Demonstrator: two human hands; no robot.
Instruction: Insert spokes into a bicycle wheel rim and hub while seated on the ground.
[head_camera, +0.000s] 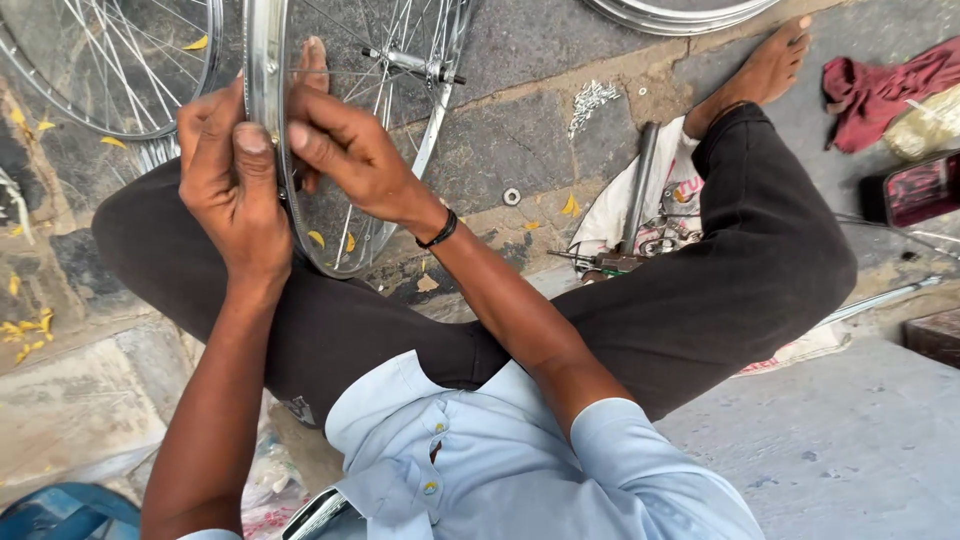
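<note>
Rim (262, 90): upright between the knees, gripped on its outer edge by left hand (232, 175); right hand (345, 150) pinched at a spoke (350, 215). Best held steady, fingers kept close to the nipple.

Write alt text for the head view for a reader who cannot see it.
Seen from above, a seated person's left hand and right hand grip the rim of a spoked bicycle wheel standing upright between their knees. Another wheel lies on the stone floor, and a red cloth lies at right.
</note>
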